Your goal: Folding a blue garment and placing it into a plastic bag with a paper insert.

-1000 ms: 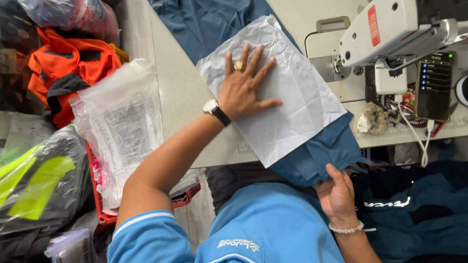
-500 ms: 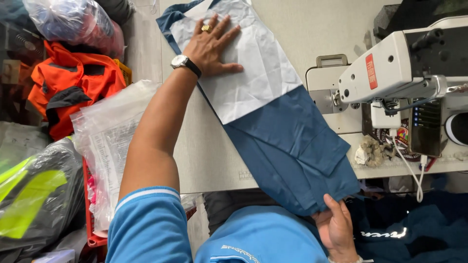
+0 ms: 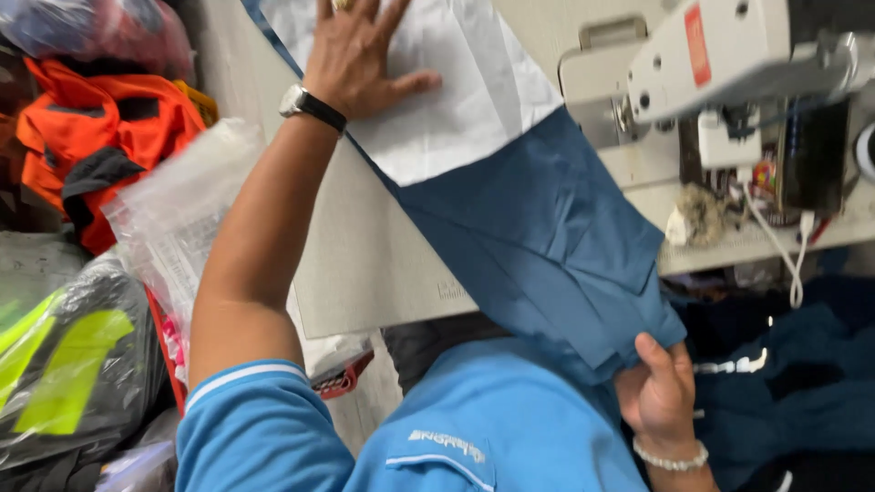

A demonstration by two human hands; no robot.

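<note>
Left hand is lying flat, fingers spread, pressing the white sheet onto the blue cloth at the far side of the desk; it is not gripping, only weighing down. Fingertips are running out of frame at the top, so their exact placing cannot be told

Right hand is pinching the near corner of the blue cloth, thumb on top, just past the near desk edge. Cloth is lying diagonally from far left to near right, its near end hanging off the desk toward the lap

Sewing machine is standing to the right, its cables dangling near the cloth's right edge. Clear bag and orange garment are piled on the left

Risks, as judged:
- white sheet is only pressed, not held, so a pull from the right hand could be sliding cloth out from under it and spoiling the alignment
- hanging end could be dragging the cloth off the desk if the pinch slackens
- cloth edge could be snagging the cables
</note>
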